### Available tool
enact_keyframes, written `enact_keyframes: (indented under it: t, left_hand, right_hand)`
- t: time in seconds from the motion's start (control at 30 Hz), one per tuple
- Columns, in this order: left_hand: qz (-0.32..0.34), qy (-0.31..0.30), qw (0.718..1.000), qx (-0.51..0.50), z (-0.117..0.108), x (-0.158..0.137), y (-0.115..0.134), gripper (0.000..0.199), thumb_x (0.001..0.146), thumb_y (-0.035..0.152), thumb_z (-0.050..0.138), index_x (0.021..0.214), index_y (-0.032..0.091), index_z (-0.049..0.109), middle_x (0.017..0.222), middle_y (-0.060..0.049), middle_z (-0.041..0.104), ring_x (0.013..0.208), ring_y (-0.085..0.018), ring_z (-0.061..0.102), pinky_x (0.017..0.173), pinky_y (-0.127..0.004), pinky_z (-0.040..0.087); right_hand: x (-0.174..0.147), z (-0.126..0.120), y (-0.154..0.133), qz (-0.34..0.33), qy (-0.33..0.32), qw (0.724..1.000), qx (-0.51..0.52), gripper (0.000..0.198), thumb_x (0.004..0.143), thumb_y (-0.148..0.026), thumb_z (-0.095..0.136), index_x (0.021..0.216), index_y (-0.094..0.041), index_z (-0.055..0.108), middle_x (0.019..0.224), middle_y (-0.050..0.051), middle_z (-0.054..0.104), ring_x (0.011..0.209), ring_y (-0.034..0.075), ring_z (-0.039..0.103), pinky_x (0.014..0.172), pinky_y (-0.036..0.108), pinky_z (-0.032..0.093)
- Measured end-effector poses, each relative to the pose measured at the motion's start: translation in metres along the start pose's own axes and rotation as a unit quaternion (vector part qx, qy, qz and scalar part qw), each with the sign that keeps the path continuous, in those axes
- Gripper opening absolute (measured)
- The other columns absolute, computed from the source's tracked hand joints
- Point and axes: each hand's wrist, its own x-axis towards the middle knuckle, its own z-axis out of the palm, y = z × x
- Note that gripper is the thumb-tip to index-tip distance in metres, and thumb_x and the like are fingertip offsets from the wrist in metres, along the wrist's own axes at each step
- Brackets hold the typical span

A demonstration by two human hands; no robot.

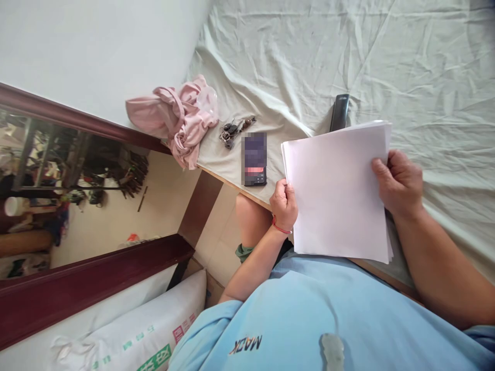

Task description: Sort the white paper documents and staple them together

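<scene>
Hands: both clamped on the paper, as I see it from my end; the left hand [284, 206] grips the left edge, the right hand [400, 183] the right edge with its thumb on the top face. I cannot tell how the fingers lie underneath.
Pale sheet: the wrinkled cloth [436, 72] fills the upper right of the frame; folds like these could catch a low corner, so I would carry the paper slightly clear.
Paper stack: the white paper [338, 196] sits right of centre, its edges a little out of line at the upper left and lower right corners. I would pinch evenly on both sides, lightly enough that the sheets neither bow nor slide.
Pink cloth: a heap [185, 121], upper left of centre, well apart from the paper.
Phone: lying near the left hand [255, 159]; I would mind that wrist.
Black object: just beyond the top edge [340, 111], partly covered.
Keys: a bunch [229, 135] above and left of the phone.
</scene>
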Motion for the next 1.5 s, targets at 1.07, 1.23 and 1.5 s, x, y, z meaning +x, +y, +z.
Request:
enact_keyframes:
  t: [1.07,1.23,1.5]
  left_hand:
    - [-0.088,-0.029,0.983,-0.157,-0.004,0.017,-0.013,0.02,0.099,0.035,0.056,0.107,0.02,0.066,0.095,-0.006,0.074,0.087,-0.02,0.068,0.082,-0.031,0.052]
    - [-0.114,-0.08,0.968,-0.208,-0.007,0.024,-0.016,0.02,0.099,0.036,0.058,0.107,0.019,0.066,0.095,-0.006,0.075,0.086,-0.019,0.07,0.081,-0.03,0.054]
    - [-0.121,-0.104,0.961,-0.226,-0.011,0.025,-0.015,0.018,0.099,0.036,0.059,0.104,0.02,0.065,0.087,-0.002,0.074,0.078,-0.016,0.068,0.073,-0.026,0.052]
  right_hand:
    - [0.005,0.001,0.003,-0.046,0.017,0.995,-0.083,0.014,0.091,-0.035,0.058,0.092,-0.021,0.061,0.069,-0.002,0.052,0.059,0.013,0.041,0.062,0.03,0.034]
    - [0.005,0.0,0.001,-0.041,0.013,0.995,-0.087,0.015,0.091,-0.036,0.057,0.091,-0.021,0.059,0.069,-0.002,0.051,0.059,0.013,0.041,0.062,0.031,0.034]
    - [0.004,0.002,0.002,-0.032,0.02,0.996,-0.079,0.017,0.09,-0.037,0.059,0.092,-0.021,0.06,0.072,-0.002,0.055,0.061,0.014,0.044,0.063,0.031,0.035]
